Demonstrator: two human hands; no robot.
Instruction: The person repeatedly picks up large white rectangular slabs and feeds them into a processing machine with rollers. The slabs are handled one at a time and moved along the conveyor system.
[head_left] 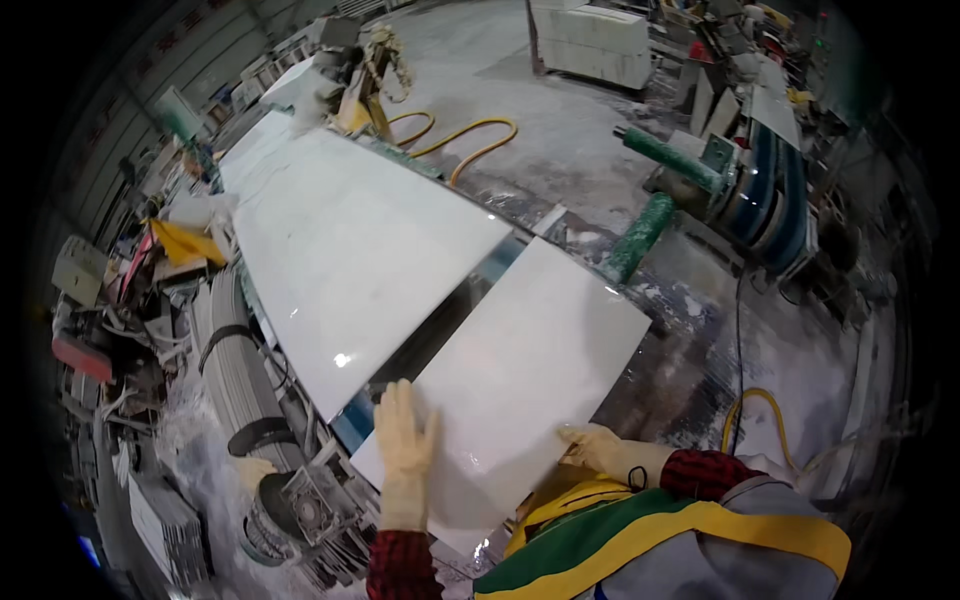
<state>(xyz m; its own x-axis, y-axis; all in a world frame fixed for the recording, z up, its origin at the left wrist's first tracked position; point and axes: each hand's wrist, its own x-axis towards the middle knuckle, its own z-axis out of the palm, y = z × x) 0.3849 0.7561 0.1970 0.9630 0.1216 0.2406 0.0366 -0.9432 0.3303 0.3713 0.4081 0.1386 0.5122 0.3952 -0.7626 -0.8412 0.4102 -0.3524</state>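
At about nine o'clock, a clutter of yellow sheeting (185, 243) and grey machine parts (80, 268) lies along the edge of the work line. Toward seven o'clock, a grey ribbed hose (240, 375) runs down to a small motor housing (318, 500) beside the bench (352, 418).

The left hand (403, 440), in a pale rubber glove, lies flat with its fingers spread on the near left corner of the small white slab (525, 375), palm pressed on the glossy face. This slab sits at the picture's centre, tilted toward one o'clock, its near end at the person's body. Just beyond it, across a dark gap, the large white slab (350, 250) stretches away toward eleven o'clock, the two pieces apart.

The right hand (605, 450), also gloved, grips the small slab's near right edge at about five o'clock, fingers curled over the rim. A red plaid sleeve (700, 472) and a green and yellow apron (650, 545) fill the bottom.

At two o'clock, green rollers (640, 235) and a blue machine (775, 195) stand on the wet floor (540, 110), with a yellow hose (480, 140) at twelve.
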